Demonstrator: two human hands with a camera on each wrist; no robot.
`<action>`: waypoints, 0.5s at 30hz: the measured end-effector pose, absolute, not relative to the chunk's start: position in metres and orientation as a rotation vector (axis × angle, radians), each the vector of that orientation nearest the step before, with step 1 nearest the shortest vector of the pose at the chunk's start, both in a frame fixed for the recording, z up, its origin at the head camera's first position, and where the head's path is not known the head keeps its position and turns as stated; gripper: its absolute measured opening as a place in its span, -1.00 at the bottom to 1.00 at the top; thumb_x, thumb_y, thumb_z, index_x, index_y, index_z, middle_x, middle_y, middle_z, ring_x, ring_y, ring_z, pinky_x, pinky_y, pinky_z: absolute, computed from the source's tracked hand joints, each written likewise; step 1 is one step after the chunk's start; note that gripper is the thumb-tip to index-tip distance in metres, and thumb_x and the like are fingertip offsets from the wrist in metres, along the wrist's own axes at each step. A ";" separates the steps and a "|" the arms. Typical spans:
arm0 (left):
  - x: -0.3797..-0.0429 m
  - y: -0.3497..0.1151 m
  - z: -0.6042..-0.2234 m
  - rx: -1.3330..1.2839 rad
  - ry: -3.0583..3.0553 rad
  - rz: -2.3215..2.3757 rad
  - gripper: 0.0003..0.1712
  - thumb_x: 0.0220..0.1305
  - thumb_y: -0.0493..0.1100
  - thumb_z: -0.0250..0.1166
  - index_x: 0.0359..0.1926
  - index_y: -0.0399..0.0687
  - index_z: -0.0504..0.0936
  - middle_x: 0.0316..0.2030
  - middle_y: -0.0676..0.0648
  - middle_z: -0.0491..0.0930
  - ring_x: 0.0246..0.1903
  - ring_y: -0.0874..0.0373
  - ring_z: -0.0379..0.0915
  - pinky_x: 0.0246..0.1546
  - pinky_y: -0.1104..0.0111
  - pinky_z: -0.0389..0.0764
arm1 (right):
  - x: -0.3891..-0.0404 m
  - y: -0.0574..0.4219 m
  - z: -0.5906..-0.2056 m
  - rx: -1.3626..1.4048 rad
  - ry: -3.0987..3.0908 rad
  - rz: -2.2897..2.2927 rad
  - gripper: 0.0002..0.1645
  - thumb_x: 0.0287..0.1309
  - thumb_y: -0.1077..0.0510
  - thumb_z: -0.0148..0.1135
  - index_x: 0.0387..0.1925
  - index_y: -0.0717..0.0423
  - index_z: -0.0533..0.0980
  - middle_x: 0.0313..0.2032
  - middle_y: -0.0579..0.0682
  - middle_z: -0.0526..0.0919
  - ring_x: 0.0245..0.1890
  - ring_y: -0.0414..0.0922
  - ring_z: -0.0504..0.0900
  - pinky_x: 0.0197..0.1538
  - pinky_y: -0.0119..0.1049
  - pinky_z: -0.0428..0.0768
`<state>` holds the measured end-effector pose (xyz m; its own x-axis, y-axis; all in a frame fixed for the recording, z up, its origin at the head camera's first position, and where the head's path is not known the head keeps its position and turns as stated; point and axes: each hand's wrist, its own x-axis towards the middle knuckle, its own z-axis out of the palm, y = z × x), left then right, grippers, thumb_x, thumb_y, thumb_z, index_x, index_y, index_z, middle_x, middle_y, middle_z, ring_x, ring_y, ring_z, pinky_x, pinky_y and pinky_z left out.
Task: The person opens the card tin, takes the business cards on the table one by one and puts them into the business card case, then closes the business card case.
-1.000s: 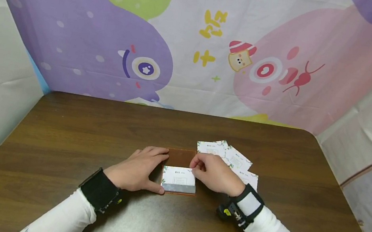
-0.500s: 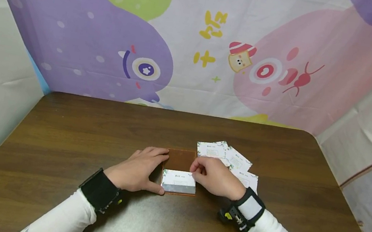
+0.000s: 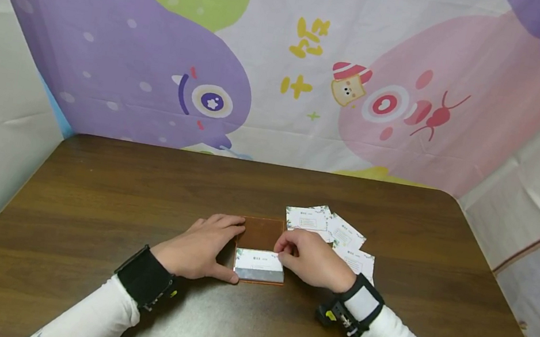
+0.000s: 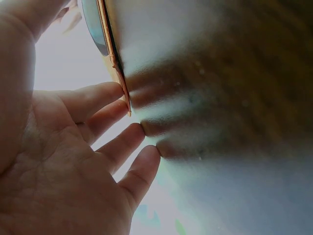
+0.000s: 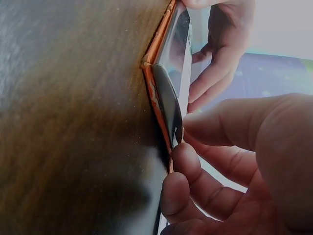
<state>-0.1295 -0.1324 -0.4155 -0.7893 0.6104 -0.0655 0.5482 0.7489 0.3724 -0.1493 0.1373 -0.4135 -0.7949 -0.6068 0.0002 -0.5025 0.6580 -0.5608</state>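
Note:
A brown leather-look card holder (image 3: 261, 233) lies unfolded on the table, with a clear greyish pocket (image 3: 258, 275) across its near half. A white business card (image 3: 256, 259) with green leaf print sits partly in that pocket, its upper part exposed. My right hand (image 3: 315, 260) pinches the card's right edge between thumb and index finger. In the right wrist view, the right hand's fingertips (image 5: 188, 159) meet at the edge of the holder (image 5: 152, 95). My left hand (image 3: 197, 245) rests along the holder's left side, its fairly straight fingers (image 4: 132, 171) touching the edge and table.
Several loose business cards lie just right of the holder: one upper card (image 3: 305, 218), one slanted card (image 3: 346, 232) and one lower card (image 3: 357, 258) partly behind the right hand. The brown wooden table (image 3: 115, 186) ends at a cartoon-printed backdrop (image 3: 265, 133).
The card has slid toward the near edge, deeper into the pocket, and less of it shows. My right hand has moved slightly nearer with it. The left hand stays put.

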 end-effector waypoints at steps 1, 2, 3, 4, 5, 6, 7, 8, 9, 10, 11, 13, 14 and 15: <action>-0.130 -0.132 -0.415 0.924 2.765 0.503 0.16 0.02 0.42 0.40 0.46 -0.21 0.31 0.48 -0.10 0.14 0.43 -0.06 0.01 0.28 -0.08 0.18 | -0.149 0.137 -0.414 -0.912 2.691 -0.819 -0.86 0.23 0.20 0.18 -0.30 -0.11 0.61 -0.46 -0.27 0.53 -0.41 -0.28 0.48 -0.26 -0.32 0.50; -0.130 -0.132 -0.415 0.924 2.766 0.502 0.16 0.02 0.42 0.40 0.46 -0.21 0.31 0.48 -0.10 0.14 0.43 -0.06 0.01 0.28 -0.08 0.18 | -0.149 0.138 -0.414 -0.915 2.694 -0.815 -0.86 0.23 0.20 0.18 -0.29 -0.11 0.61 -0.46 -0.28 0.53 -0.41 -0.28 0.48 -0.26 -0.32 0.49; -0.129 -0.132 -0.415 0.924 2.766 0.501 0.16 0.02 0.42 0.40 0.46 -0.21 0.31 0.48 -0.10 0.14 0.43 -0.06 0.01 0.28 -0.08 0.18 | -0.149 0.138 -0.415 -0.918 2.699 -0.812 -0.85 0.22 0.20 0.18 -0.29 -0.11 0.62 -0.46 -0.28 0.52 -0.41 -0.28 0.48 -0.26 -0.33 0.49; -0.129 -0.132 -0.415 0.924 2.767 0.503 0.16 0.02 0.41 0.40 0.46 -0.21 0.31 0.48 -0.11 0.14 0.43 -0.06 0.02 0.28 -0.08 0.18 | -0.149 0.138 -0.415 -0.921 2.702 -0.809 -0.85 0.22 0.20 0.18 -0.29 -0.11 0.62 -0.46 -0.28 0.52 -0.41 -0.29 0.48 -0.26 -0.33 0.49; -0.129 -0.132 -0.415 0.923 2.766 0.505 0.16 0.02 0.41 0.40 0.46 -0.22 0.31 0.48 -0.11 0.14 0.43 -0.07 0.02 0.28 -0.08 0.18 | -0.149 0.138 -0.415 -0.922 2.704 -0.810 -0.85 0.22 0.20 0.18 -0.29 -0.11 0.62 -0.46 -0.28 0.52 -0.42 -0.29 0.48 -0.26 -0.33 0.49; -0.129 -0.132 -0.415 0.922 2.766 0.504 0.16 0.02 0.41 0.40 0.46 -0.22 0.31 0.48 -0.11 0.14 0.43 -0.07 0.02 0.28 -0.08 0.18 | -0.149 0.138 -0.415 -0.923 2.706 -0.809 -0.85 0.23 0.20 0.18 -0.28 -0.11 0.63 -0.46 -0.28 0.52 -0.42 -0.29 0.48 -0.26 -0.33 0.49; -0.129 -0.132 -0.415 0.922 2.766 0.505 0.15 0.02 0.41 0.40 0.46 -0.22 0.31 0.48 -0.11 0.14 0.43 -0.07 0.02 0.27 -0.08 0.18 | -0.149 0.139 -0.415 -0.924 2.707 -0.807 -0.85 0.23 0.19 0.18 -0.28 -0.11 0.63 -0.46 -0.29 0.52 -0.42 -0.29 0.48 -0.27 -0.33 0.49; -0.129 -0.132 -0.415 0.921 2.766 0.505 0.15 0.02 0.41 0.40 0.46 -0.22 0.31 0.48 -0.11 0.14 0.43 -0.07 0.02 0.27 -0.09 0.19 | -0.148 0.139 -0.415 -0.924 2.706 -0.807 -0.85 0.23 0.19 0.18 -0.28 -0.11 0.63 -0.46 -0.28 0.52 -0.42 -0.29 0.48 -0.27 -0.33 0.49; -0.129 -0.132 -0.415 0.921 2.766 0.506 0.15 0.02 0.41 0.40 0.46 -0.22 0.31 0.48 -0.11 0.14 0.43 -0.07 0.02 0.27 -0.09 0.18 | -0.148 0.139 -0.415 -0.924 2.706 -0.808 -0.85 0.23 0.19 0.17 -0.27 -0.11 0.63 -0.45 -0.28 0.52 -0.42 -0.28 0.47 -0.27 -0.33 0.49; -0.129 -0.132 -0.415 0.922 2.767 0.506 0.15 0.02 0.41 0.40 0.46 -0.22 0.31 0.48 -0.12 0.14 0.43 -0.07 0.02 0.27 -0.09 0.19 | -0.148 0.139 -0.415 -0.923 2.704 -0.809 -0.85 0.23 0.18 0.17 -0.27 -0.11 0.63 -0.45 -0.28 0.52 -0.42 -0.28 0.47 -0.27 -0.32 0.49; -0.129 -0.132 -0.415 0.922 2.767 0.505 0.16 0.02 0.41 0.40 0.45 -0.22 0.31 0.48 -0.12 0.14 0.43 -0.07 0.02 0.27 -0.09 0.19 | -0.148 0.140 -0.415 -0.921 2.702 -0.809 -0.86 0.24 0.18 0.17 -0.26 -0.11 0.63 -0.45 -0.28 0.52 -0.42 -0.28 0.47 -0.27 -0.32 0.49; -0.129 -0.132 -0.415 0.924 2.769 0.505 0.16 0.02 0.41 0.40 0.45 -0.22 0.31 0.48 -0.12 0.14 0.43 -0.07 0.02 0.27 -0.09 0.19 | -0.148 0.140 -0.415 -0.915 2.698 -0.811 -0.86 0.24 0.17 0.17 -0.25 -0.10 0.62 -0.45 -0.27 0.52 -0.42 -0.28 0.47 -0.28 -0.32 0.49; -0.129 -0.132 -0.415 0.924 2.770 0.503 0.16 0.02 0.42 0.40 0.45 -0.22 0.31 0.48 -0.12 0.15 0.43 -0.06 0.02 0.27 -0.09 0.19 | -0.147 0.140 -0.414 -0.912 2.697 -0.814 -0.87 0.24 0.17 0.17 -0.25 -0.10 0.62 -0.45 -0.26 0.52 -0.43 -0.27 0.47 -0.28 -0.32 0.49; -0.129 -0.132 -0.415 0.924 2.771 0.504 0.16 0.01 0.42 0.40 0.45 -0.22 0.31 0.48 -0.11 0.15 0.43 -0.06 0.01 0.27 -0.09 0.19 | -0.147 0.141 -0.414 -0.908 2.696 -0.817 -0.88 0.24 0.17 0.18 -0.24 -0.09 0.61 -0.45 -0.26 0.52 -0.43 -0.27 0.47 -0.27 -0.32 0.49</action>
<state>-0.1293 -0.1318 -0.4152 -0.7913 0.6084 -0.0600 0.5483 0.7496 0.3707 -0.1473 0.1406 -0.4138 -0.7970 -0.6039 0.0033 -0.5042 0.6624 -0.5542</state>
